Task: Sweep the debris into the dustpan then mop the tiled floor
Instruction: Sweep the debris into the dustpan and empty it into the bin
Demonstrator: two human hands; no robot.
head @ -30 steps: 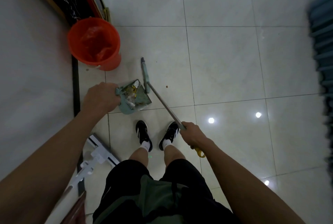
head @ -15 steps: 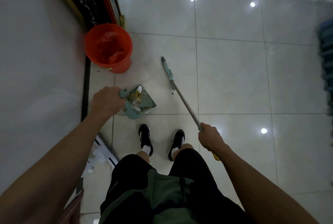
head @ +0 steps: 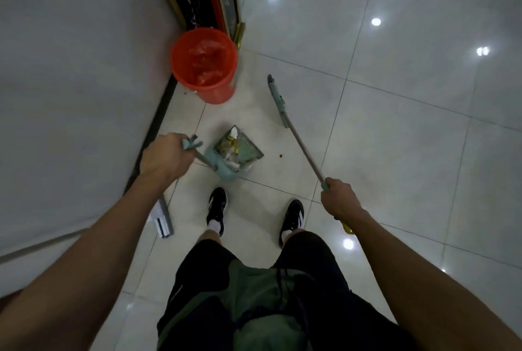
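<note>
My left hand (head: 163, 157) grips the dustpan (head: 236, 154), already loaded; my right hand (head: 340, 199) holds the broom (head: 282, 108). One crumb (head: 280, 155) remains beside it; the mop (head: 162, 218) waits unused.

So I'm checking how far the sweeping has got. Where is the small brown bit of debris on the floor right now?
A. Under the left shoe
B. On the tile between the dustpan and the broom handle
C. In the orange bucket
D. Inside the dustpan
B: the brown speck lies on bare tile just right of the dustpan, short of the broom shaft.
</note>
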